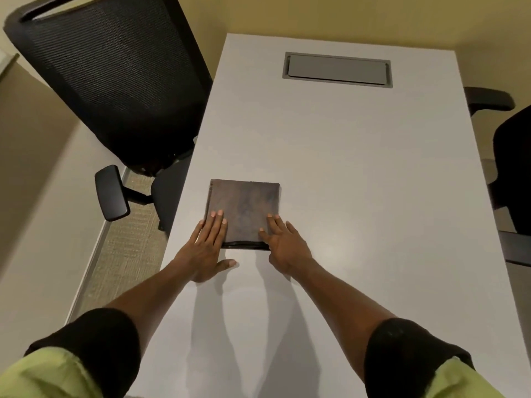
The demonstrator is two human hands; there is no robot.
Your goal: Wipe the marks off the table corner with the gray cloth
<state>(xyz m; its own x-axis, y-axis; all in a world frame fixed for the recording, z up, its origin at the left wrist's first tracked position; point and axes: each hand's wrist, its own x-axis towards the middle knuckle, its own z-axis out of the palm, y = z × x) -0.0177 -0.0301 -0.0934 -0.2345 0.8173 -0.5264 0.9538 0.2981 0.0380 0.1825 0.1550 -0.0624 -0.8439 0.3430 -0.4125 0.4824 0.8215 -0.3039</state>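
Gray cloth (244, 209), dark, folded into a flat square, is lying on the pale gray rectangular counter (359, 173), near the left edge and roughly midway along its length. Layers are showing as a dark seam along the near edge, so it is several plies thick. Judging by look: light, soft, limp once lifted, likely to unfold if picked by one corner. It should slide easily on this smooth top under flat pressure, so pressing from above with a spread palm looks better than pinching. If lifting is needed, the stacked near edge is the place to take it.

Left hand (208, 242) is lying open and flat, fingers extended over the cloth's near-left corner, thumb splayed on the counter. Right hand (283, 244) is likewise open and flat, fingertips resting on the near-right corner. Neither is gripping; both are pressing or steadying.

Counter surface is looking matte, smooth and bare apart from a gray rectangular cable hatch (337, 69) set flush at the far end. No marks are showing on any corner at this resolution; cannot tell which corner is meant.

Room: black mesh-backed office chair (115, 81) is standing tucked at the left side, a second black chair (511, 156) partly showing at the right. Beige walls, tan carpet at lower left.
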